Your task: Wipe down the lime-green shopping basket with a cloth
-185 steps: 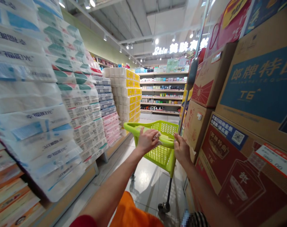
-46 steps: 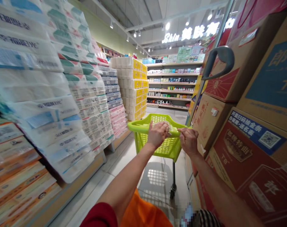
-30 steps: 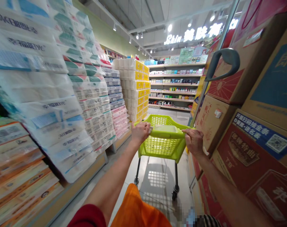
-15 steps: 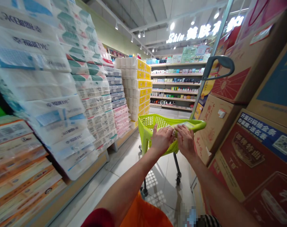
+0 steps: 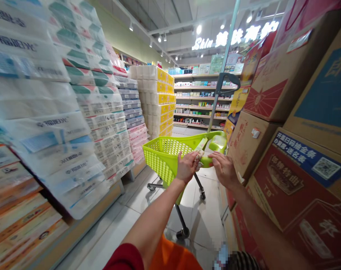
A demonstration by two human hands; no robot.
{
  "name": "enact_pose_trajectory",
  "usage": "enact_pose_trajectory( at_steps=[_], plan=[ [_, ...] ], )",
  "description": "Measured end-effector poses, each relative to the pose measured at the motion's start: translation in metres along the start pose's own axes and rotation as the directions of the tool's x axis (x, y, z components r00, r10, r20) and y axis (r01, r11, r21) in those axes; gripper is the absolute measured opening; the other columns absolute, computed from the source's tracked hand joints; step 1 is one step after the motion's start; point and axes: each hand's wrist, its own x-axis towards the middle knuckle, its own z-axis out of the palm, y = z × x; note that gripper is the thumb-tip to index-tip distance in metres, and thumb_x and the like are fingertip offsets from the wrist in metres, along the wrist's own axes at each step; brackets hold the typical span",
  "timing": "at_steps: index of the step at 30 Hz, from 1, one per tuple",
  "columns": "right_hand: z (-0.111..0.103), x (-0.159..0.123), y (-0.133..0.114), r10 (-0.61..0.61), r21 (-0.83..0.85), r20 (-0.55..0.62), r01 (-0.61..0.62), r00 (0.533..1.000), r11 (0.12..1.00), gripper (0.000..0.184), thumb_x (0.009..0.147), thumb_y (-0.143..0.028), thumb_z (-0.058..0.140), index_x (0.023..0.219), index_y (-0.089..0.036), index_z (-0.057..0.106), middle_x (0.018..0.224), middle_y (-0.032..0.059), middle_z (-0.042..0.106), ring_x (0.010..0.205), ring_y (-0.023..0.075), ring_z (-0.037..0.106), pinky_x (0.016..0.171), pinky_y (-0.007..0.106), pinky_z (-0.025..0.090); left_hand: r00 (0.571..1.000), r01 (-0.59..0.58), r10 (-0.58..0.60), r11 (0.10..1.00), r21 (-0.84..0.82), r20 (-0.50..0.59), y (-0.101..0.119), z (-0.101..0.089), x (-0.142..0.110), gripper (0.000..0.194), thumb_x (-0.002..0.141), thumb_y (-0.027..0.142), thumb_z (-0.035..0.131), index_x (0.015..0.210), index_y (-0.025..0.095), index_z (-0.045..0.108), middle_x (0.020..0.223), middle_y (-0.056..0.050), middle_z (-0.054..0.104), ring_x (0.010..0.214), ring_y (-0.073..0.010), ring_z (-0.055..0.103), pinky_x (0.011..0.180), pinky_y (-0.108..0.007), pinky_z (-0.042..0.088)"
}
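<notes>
View: head camera, looking down at both hands.
Left hand (image 5: 187, 167): narrow grip, pinching a pale wrapped strip (image 5: 201, 147).
Right hand (image 5: 223, 171): open grip, fingers curved, just beside the strip; contact cannot be told.
Handling: the strip looks light and soft; its free upper end seems the place to hold.
Place: above the rim of a lime-green shopping trolley (image 5: 159, 159), tilted on the tile floor (image 5: 204, 221), between stacked toilet-paper packs (image 5: 100, 107) and cardboard cartons (image 5: 245, 146).
</notes>
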Motion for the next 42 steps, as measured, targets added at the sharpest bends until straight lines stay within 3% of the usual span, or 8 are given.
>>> enact_pose_trajectory(
  at_steps=[7,13,16,21,29,35,39,42],
  plan=[
    [-0.011,-0.001,0.014,-0.020,-0.314,0.037,0.030,0.999,0.949,0.028,0.084,-0.033,0.040,0.096,-0.019,0.061,0.103,0.0079,0.063,0.105,0.0238,0.051,0.093,0.043,0.026,0.962,0.271,-0.266,0.956,0.114,-0.059,-0.065,0.012,-0.010,0.024,0.088,0.027,0.038,0.105,0.024,0.055,0.111,-0.004,0.063,0.106,-0.0200,0.055,0.102,-0.053,0.021],
    [-0.009,0.004,0.021,-0.028,-0.486,0.138,0.092,0.990,0.869,0.027,0.082,-0.039,0.047,0.095,-0.024,0.065,0.088,0.0067,0.062,0.089,0.0231,0.051,0.090,0.046,0.022,0.998,0.058,-0.062,0.986,0.156,0.023,-0.067,0.022,-0.023,0.029,0.087,0.023,0.041,0.113,0.028,0.052,0.118,-0.002,0.059,0.112,-0.0149,0.051,0.108,-0.045,0.014],
    [-0.014,0.003,0.044,-0.040,-0.457,0.108,0.085,0.993,0.886,0.027,0.084,-0.038,0.042,0.090,-0.026,0.066,0.085,0.0042,0.062,0.085,0.0213,0.052,0.089,0.047,0.020,0.992,0.087,-0.106,0.964,0.253,0.062,-0.101,-0.005,-0.041,0.031,0.086,0.020,0.042,0.114,0.029,0.052,0.119,-0.002,0.059,0.112,-0.0160,0.052,0.107,-0.047,0.013],
    [-0.007,-0.004,0.055,-0.070,-0.468,0.050,0.085,0.996,0.880,0.033,0.083,-0.042,0.041,0.090,-0.022,0.066,0.092,0.0069,0.063,0.091,0.0237,0.051,0.092,0.049,0.017,0.907,0.409,-0.413,0.817,0.407,-0.080,-0.161,-0.057,-0.068,0.028,0.086,0.021,0.039,0.108,0.025,0.057,0.117,-0.007,0.060,0.112,-0.0211,0.051,0.105,-0.052,0.015],
    [0.012,-0.008,0.045,-0.114,-0.466,0.066,0.132,0.991,0.875,0.031,0.082,-0.043,0.044,0.090,-0.023,0.067,0.087,0.0064,0.061,0.088,0.0222,0.050,0.092,0.044,0.023,0.981,0.146,-0.180,0.927,0.345,0.067,-0.132,-0.037,-0.074,0.032,0.085,0.021,0.041,0.113,0.029,0.053,0.120,-0.003,0.058,0.114,-0.0181,0.050,0.107,-0.049,0.012],
    [0.017,-0.019,0.046,-0.112,-0.421,-0.013,0.096,0.994,0.902,0.027,0.081,-0.036,0.046,0.091,-0.019,0.065,0.095,0.0084,0.061,0.097,0.0256,0.051,0.097,0.051,0.017,0.826,0.563,-0.505,0.706,0.430,-0.252,-0.172,-0.074,-0.086,0.030,0.086,0.019,0.034,0.107,0.022,0.057,0.117,-0.009,0.060,0.110,-0.0221,0.053,0.104,-0.053,0.015],
    [0.020,-0.023,0.045,-0.120,-0.408,-0.016,0.103,0.993,0.907,0.024,0.081,-0.031,0.048,0.094,-0.019,0.064,0.096,0.0082,0.063,0.098,0.0258,0.053,0.098,0.052,0.016,0.957,0.280,-0.289,0.888,0.366,-0.030,-0.131,-0.036,-0.072,0.030,0.086,0.018,0.038,0.108,0.026,0.055,0.117,-0.004,0.061,0.112,-0.0188,0.051,0.106,-0.052,0.013],
    [0.020,-0.025,0.047,-0.121,-0.395,-0.036,0.097,0.992,0.914,0.024,0.080,-0.030,0.048,0.096,-0.020,0.063,0.099,0.0079,0.063,0.102,0.0268,0.052,0.099,0.054,0.016,0.984,0.136,-0.165,0.942,0.307,0.071,-0.112,-0.023,-0.067,0.031,0.084,0.020,0.042,0.112,0.028,0.053,0.120,-0.002,0.059,0.113,-0.0175,0.051,0.107,-0.050,0.012]
  ],
)
